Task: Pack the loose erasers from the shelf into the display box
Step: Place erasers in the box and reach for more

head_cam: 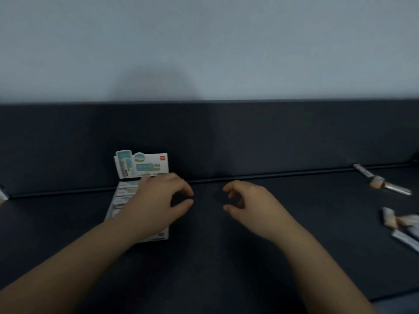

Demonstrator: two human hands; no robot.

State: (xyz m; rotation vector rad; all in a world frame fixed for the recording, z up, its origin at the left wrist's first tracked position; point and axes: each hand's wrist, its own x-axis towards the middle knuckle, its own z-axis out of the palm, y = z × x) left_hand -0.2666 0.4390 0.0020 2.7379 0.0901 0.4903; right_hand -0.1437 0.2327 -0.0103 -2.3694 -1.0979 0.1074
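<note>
A white display box (141, 165) with a printed teal header card stands on the dark shelf at centre left, and rows of wrapped erasers (123, 196) fill it. My left hand (156, 200) hovers over the box's right side with fingers loosely curled, holding nothing. My right hand (251, 205) hangs over bare shelf to the right, fingers loosely curled and empty. Loose erasers lie far right: one (377, 182) by the back groove, several more (399, 225) near the frame's edge.
The dark shelf (215, 257) runs the full width, with a dark back panel (215, 137) and a groove along its base. A pale wall rises above. A small pale object (2, 196) shows at the left edge.
</note>
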